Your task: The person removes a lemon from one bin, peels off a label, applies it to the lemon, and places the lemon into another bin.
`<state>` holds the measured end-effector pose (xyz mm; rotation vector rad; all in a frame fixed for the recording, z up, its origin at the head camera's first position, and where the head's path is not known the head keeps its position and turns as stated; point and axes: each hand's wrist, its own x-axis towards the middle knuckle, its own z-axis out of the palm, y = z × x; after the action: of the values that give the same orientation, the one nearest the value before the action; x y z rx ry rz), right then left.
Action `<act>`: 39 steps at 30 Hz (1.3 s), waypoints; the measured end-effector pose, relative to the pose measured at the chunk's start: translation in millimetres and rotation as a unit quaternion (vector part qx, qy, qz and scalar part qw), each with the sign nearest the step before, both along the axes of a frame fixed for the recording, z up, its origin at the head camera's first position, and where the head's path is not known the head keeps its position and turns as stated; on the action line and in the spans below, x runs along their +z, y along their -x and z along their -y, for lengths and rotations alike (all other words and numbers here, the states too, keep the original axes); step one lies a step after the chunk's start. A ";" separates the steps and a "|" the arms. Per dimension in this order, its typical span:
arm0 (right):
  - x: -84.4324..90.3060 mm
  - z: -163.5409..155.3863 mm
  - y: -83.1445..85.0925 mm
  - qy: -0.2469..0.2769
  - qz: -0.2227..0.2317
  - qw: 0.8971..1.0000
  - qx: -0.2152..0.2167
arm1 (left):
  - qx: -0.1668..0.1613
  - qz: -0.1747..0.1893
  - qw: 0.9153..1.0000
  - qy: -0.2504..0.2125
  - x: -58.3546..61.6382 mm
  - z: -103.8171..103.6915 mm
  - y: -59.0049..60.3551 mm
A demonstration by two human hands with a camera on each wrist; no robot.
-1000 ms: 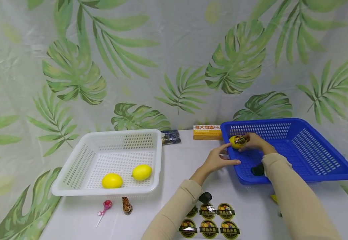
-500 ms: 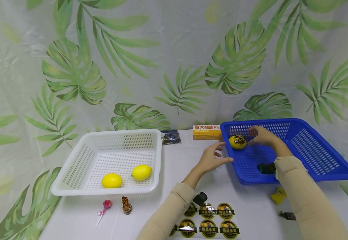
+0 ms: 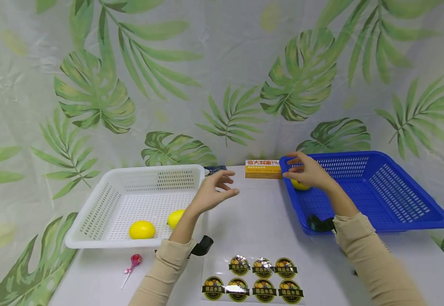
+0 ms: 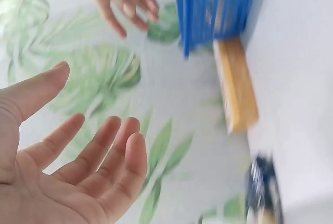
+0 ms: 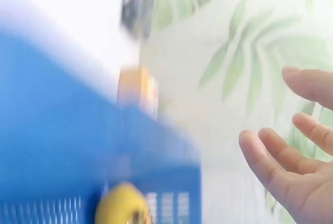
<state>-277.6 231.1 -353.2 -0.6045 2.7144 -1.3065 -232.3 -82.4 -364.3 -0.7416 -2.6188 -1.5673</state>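
A yellow lemon (image 3: 300,185) with a dark sticker lies in the near-left corner of the blue basket (image 3: 398,191); it also shows in the right wrist view as a blurred lemon (image 5: 122,207). My right hand (image 3: 304,171) hovers just above it, fingers spread and holding nothing. My left hand (image 3: 217,188) is raised over the right rim of the white basket (image 3: 103,204), palm open and empty, as the left hand (image 4: 78,166) shows. Two plain lemons (image 3: 142,229) (image 3: 175,216) lie in the white basket.
A sheet of round fruit stickers (image 3: 253,280) lies at the table's front. A lollipop (image 3: 134,260) lies before the white basket. A yellow box (image 3: 263,168) and a dark packet (image 4: 263,187) sit at the back between the baskets. A leaf-print curtain hangs behind.
My right hand let go of the stickered lemon, which stays in the blue basket, and rose above it. My left hand swung left from the blue basket's rim to the white basket.
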 end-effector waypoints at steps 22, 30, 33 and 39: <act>-46.8 162.3 -12.8 0.113 0.093 0.986 0.082 | 0.095 0.170 0.974 0.114 -4.7 187.7 25.7; -76.7 202.0 -14.2 0.130 0.124 0.977 0.113 | 0.070 0.265 0.955 0.114 -18.3 223.1 42.7; -82.4 210.3 -16.9 0.136 0.130 0.974 0.123 | 0.063 0.283 0.947 0.135 -21.1 227.2 48.6; -90.4 220.3 -18.7 0.173 0.121 0.968 0.136 | 0.022 0.299 0.936 0.186 -21.5 209.8 60.2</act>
<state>-258.9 10.8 -443.6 -0.7543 2.1393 -1.6614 -292.5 -292.1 -385.8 -0.2084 -3.3990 -1.4814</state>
